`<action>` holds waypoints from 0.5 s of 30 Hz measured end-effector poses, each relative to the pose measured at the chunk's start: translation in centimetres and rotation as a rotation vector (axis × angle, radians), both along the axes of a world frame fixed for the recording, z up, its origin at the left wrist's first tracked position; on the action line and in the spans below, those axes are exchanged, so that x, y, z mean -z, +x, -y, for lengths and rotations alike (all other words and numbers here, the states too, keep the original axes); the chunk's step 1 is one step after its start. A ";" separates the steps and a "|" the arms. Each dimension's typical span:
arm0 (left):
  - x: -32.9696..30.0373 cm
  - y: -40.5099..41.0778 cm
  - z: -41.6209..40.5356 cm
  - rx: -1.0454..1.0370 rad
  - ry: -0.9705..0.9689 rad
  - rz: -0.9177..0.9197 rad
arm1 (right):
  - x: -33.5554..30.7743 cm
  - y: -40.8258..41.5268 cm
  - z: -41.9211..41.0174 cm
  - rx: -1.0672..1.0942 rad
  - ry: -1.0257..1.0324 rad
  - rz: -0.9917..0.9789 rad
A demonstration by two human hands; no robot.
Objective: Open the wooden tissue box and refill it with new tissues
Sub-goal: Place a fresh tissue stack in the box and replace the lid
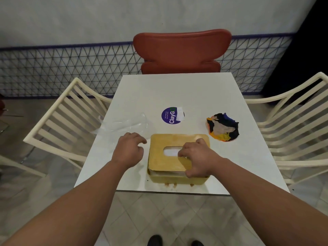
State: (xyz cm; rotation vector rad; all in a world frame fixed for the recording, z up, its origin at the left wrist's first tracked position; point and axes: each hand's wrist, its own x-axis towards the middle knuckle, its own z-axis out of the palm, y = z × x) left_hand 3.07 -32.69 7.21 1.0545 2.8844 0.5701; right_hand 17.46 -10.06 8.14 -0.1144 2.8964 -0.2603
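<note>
Tissues [171,151] mostly hidden under lid [166,160]

One tissue box [178,157], one sticker [171,115], one plastic wrapper [124,126], one crumpled cloth [222,127], three chairs [182,50].

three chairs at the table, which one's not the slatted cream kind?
The red chair at the far end, opposite the person: solid moulded back. The cream chairs at the left and right sides have slats.
</note>
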 end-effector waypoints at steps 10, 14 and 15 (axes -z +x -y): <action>-1.8 2.5 -6.0 0.245 -0.257 -0.071 | 0.2 -0.2 0.1 0.005 0.016 0.024; -1.3 2.8 -6.9 0.285 -0.370 -0.060 | 0.5 -0.1 0.3 -0.002 0.019 0.051; -1.3 2.9 -7.2 0.293 -0.392 -0.071 | 0.6 -0.1 0.3 -0.001 0.021 0.057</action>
